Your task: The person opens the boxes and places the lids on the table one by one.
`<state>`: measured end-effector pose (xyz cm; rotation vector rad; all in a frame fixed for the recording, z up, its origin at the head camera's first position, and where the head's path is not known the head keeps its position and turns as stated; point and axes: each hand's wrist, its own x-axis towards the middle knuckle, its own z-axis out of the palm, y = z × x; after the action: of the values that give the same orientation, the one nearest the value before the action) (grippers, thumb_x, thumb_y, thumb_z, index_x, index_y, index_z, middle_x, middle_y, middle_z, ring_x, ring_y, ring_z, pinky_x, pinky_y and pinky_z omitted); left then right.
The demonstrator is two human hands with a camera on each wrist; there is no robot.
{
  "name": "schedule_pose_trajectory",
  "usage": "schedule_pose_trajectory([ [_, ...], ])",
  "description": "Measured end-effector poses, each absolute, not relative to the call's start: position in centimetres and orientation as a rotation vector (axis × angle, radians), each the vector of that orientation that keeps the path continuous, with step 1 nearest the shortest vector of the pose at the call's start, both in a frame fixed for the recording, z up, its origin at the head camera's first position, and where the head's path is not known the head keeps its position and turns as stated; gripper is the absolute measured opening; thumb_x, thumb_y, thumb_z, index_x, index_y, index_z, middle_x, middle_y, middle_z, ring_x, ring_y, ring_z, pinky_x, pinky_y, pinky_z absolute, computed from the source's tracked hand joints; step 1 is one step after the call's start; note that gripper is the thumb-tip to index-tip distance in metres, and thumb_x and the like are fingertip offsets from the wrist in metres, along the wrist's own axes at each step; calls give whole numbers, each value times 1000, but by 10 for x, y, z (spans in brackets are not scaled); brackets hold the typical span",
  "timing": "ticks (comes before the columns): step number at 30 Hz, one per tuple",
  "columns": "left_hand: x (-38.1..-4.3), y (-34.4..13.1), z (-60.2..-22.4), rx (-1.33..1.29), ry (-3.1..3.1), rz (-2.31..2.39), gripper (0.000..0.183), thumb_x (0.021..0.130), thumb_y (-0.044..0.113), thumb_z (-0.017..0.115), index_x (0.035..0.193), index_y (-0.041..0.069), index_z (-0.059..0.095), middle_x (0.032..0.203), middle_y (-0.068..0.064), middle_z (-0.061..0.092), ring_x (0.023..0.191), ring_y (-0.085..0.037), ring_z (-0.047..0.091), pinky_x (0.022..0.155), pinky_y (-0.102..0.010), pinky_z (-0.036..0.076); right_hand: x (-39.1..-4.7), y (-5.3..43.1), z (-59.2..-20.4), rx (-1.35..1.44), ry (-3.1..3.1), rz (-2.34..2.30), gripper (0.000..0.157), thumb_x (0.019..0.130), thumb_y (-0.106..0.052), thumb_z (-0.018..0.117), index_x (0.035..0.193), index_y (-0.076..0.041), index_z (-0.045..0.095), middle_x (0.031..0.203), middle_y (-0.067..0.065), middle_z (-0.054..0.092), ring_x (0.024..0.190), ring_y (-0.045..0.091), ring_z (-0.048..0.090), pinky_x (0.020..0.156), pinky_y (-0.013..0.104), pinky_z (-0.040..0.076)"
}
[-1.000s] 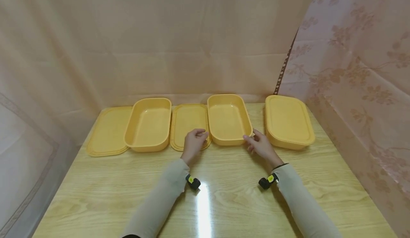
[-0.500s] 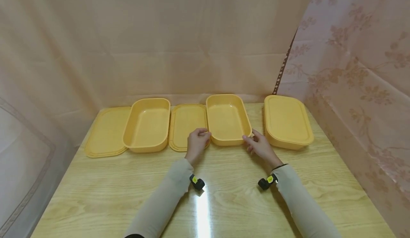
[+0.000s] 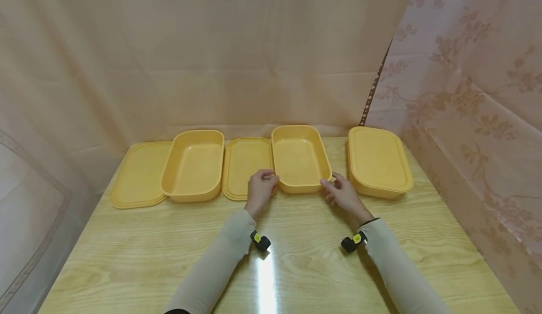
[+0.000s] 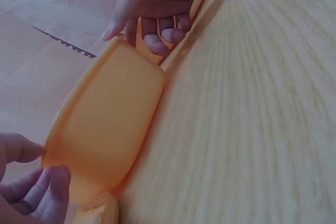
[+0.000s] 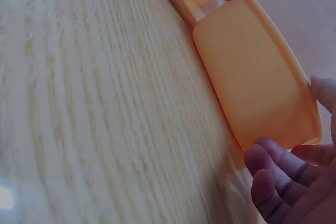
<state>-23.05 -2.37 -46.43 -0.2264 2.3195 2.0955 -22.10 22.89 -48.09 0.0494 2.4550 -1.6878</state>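
Pale long sleeves reach forward over the light wood-grain worktop, a small black camera at each wrist. The left hand pinches the near-left corner of the open yellow rounded-rectangular plastic box by its rim. The right hand grasps the near-right corner, thumb on the rim, with its lower fingers loosely curled beneath.

This box sits upright on the worktop, straight beyond and between the hands, its long axis running away from the person; neither hand is plainly nearer. To its left lies a flat yellow plastic lid, touching or almost touching the box and partly under the left hand, so leftward room looks tight. Farther left come a second open yellow plastic box and a larger yellow flat lid, side by side. Rightward, beyond a strip of worktop, stands a lidded yellow plastic box. A plain beige cloth curtain closes off the back.
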Motion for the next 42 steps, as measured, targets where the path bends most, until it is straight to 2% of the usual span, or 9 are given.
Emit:
schedule_pose_trajectory([
  [4, -230, -23, -460, -232, 2385, 2058, 26, 86, 7, 68, 110, -4, 68, 95, -14, 69, 74, -11, 61, 66, -18, 52, -221, 231, -481, 32, 2494, -1656, 54, 98, -35, 57, 140, -3, 44, 92, 18, 63, 64, 12, 56, 53, 23, 48],
  [8, -231, -21, -457, -213, 2494, 1986, 24, 85, 7, 68, 107, -2, 69, 103, -15, 71, 80, -16, 64, 64, -16, 48, -220, 235, -477, 38, 2532, -1634, 58, 100, -31, 56, 145, 0, 36, 93, 19, 62, 63, 11, 56, 51, 23, 48],
  [11, -231, -20, -455, -188, 2586, 1930, 23, 85, 7, 67, 107, 1, 70, 105, -15, 70, 87, -23, 65, 68, -22, 50, -219, 237, -473, 28, 2571, -1615, 61, 100, -28, 56, 147, 2, 33, 91, 18, 59, 61, 13, 57, 49, 24, 48],
  [15, -230, -17, -451, -114, 2747, 1852, 22, 86, 8, 66, 107, 3, 71, 106, -14, 68, 95, -28, 63, 78, -33, 52, -218, 240, -466, -15, 2666, -1533, 61, 99, -26, 58, 146, 3, 35, 91, 20, 58, 61, 22, 62, 47, 28, 50],
  [19, -230, -12, -445, -47, 2809, 1859, 22, 85, 7, 66, 106, 3, 71, 105, -15, 67, 96, -30, 61, 82, -38, 51, -217, 243, -459, -41, 2757, -1438, 61, 98, -27, 59, 146, 3, 37, 94, 20, 60, 66, 29, 65, 51, 27, 51],
  [27, -232, 1, -431, 76, 2742, 1903, 23, 87, 8, 66, 109, 2, 70, 110, -15, 66, 99, -30, 61, 81, -36, 53, -214, 250, -442, -46, 2894, -1353, 57, 99, -26, 57, 145, 3, 39, 95, 17, 61, 71, 18, 60, 59, 21, 48],
  [33, -233, 12, -425, 134, 2743, 1908, 22, 86, 8, 66, 108, 3, 70, 106, -14, 68, 91, -28, 64, 71, -28, 53, -212, 257, -429, -53, 2944, -1313, 53, 99, -28, 57, 140, 3, 45, 98, 22, 62, 76, 31, 66, 60, 21, 47],
  [39, -232, 25, -419, 187, 2633, 1960, 21, 88, 7, 66, 108, 1, 69, 104, -15, 69, 85, -26, 68, 67, -24, 56, -209, 268, -418, -27, 3018, -1289, 50, 99, -29, 57, 138, 1, 50, 99, 23, 65, 80, 22, 60, 64, 20, 46],
  [42, -231, 32, -415, 214, 2534, 1993, 21, 89, 6, 64, 109, 1, 67, 103, -16, 68, 81, -25, 70, 64, -24, 58, -208, 274, -412, 2, 3050, -1285, 51, 99, -33, 55, 137, 2, 50, 100, 23, 65, 85, 23, 58, 65, 19, 45],
])
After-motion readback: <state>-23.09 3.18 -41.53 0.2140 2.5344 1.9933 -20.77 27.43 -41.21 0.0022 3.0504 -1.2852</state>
